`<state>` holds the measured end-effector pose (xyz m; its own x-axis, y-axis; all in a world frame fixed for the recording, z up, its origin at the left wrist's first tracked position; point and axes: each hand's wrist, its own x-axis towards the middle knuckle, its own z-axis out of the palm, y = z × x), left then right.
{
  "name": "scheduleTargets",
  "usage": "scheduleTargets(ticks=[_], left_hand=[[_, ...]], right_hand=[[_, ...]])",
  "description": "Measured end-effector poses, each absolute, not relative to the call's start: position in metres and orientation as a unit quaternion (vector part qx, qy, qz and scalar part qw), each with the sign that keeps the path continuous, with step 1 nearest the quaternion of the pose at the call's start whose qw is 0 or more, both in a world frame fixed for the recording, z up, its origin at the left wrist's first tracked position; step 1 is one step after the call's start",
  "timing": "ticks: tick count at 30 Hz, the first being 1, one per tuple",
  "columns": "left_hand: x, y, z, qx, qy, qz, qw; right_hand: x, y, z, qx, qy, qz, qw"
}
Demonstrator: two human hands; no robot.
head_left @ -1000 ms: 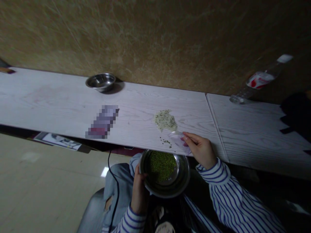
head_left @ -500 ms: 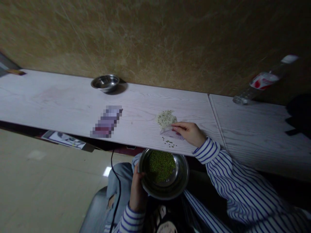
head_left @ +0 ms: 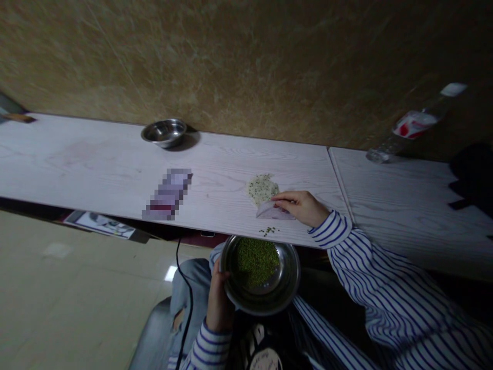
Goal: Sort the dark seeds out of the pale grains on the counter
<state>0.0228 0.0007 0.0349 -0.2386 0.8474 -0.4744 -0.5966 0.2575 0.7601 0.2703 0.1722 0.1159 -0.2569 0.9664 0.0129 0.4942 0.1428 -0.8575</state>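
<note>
Below the table [head_left: 215,159]'s near edge, your left hand [head_left: 221,300] has its grip clamped on the rim of the steel bowl [head_left: 285,298] of green beans [head_left: 257,262]. Your right hand [head_left: 306,208] pinches the clear plastic piece [head_left: 273,210] beside 1 pale, green-flecked pile [head_left: 262,188] on the table.

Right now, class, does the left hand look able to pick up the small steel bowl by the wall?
Probably not as is: the left hand is holding the large bowl of small green beans. Nothing covers the small steel bowl, though.
</note>
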Motion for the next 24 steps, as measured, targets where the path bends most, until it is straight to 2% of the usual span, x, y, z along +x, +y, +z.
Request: scheduleTargets(ticks=[5,15,20,24], left_hand=[[0.027,0.002,0.033,0.129,0.511,0.595,0.607],[0.030,-0.001,0.034,0.152,0.496,0.598,0.611],[0.020,-0.010,0.022,0.166,0.509,0.587,0.607],[0.011,-0.021,0.013,0.138,0.519,0.624,0.568]], right_hand=[[0.264,0.148,0.103,-0.562,-0.669,0.352,0.335],[0.243,0.108,0.103,-0.506,-0.694,0.388,0.335],[0.256,0.111,0.108,-0.521,-0.639,0.390,0.411],[0.273,0.116,0.116,-0.533,-0.607,0.357,0.469]])
